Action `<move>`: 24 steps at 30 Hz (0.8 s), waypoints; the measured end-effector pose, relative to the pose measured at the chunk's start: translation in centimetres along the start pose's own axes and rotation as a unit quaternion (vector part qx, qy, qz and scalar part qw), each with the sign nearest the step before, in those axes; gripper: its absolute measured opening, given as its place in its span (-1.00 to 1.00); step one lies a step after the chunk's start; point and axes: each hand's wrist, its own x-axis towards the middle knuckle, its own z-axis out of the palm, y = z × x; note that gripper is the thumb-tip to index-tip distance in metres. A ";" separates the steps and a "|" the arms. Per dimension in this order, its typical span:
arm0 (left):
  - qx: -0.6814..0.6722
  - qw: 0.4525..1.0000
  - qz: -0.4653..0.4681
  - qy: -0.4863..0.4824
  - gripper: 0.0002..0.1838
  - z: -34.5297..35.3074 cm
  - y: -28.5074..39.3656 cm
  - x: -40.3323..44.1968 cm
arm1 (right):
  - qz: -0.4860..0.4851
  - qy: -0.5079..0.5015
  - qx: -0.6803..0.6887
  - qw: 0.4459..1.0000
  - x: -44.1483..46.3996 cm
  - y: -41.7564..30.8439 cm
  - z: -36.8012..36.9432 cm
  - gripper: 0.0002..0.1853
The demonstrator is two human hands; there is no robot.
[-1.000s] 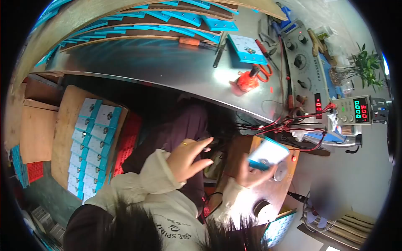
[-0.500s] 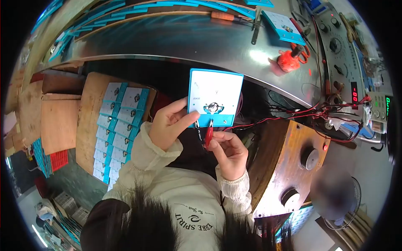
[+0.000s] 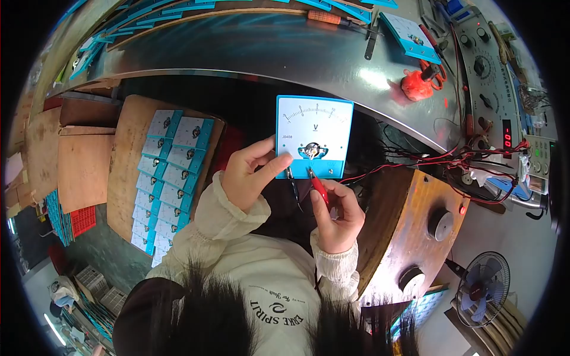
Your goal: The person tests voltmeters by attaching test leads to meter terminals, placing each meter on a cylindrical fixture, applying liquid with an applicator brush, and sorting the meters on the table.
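A square voltmeter panel [image 3: 315, 127] with a white dial, a "V" mark and a blue rim is held up in front of me. My left hand [image 3: 249, 172] grips its lower left edge, thumb on the front face. Near that thumb a black alligator clip [image 3: 293, 183] hangs at the meter's bottom edge. Between the fingers of my right hand [image 3: 337, 216] is a red alligator clip [image 3: 319, 189], its tip touching the lower middle of the meter. The needle mechanism shows in the cutout above it.
Rows of similar meters [image 3: 169, 175] lie on a wooden board to the left. A metal bench [image 3: 237, 56] carries a red bottle [image 3: 417, 85], a screwdriver [image 3: 324, 17] and another meter [image 3: 409, 37]. Wires run right to instruments; a wooden box with knobs [image 3: 409, 237] and a fan [image 3: 484, 291] stand there.
The meter and both hands have shifted slightly right in view. The dial's scale now reads more clearly. The red clip has tilted, its handle swinging toward the right.
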 end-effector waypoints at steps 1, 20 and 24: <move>-0.018 1.000 0.002 0.013 -0.52 0.3 -0.1 0.0 | -0.001 0.003 0.000 1.000 0.1 0.1 -0.1 -0.79; -0.068 0.996 -0.062 -0.021 -0.53 3.4 -0.9 1.1 | -0.059 0.009 -0.079 0.995 -0.5 0.1 -4.0 -0.73; -0.075 0.995 -0.061 -0.028 -0.55 3.6 -1.2 1.3 | -0.072 0.013 -0.095 0.993 -0.3 0.1 -4.3 -0.75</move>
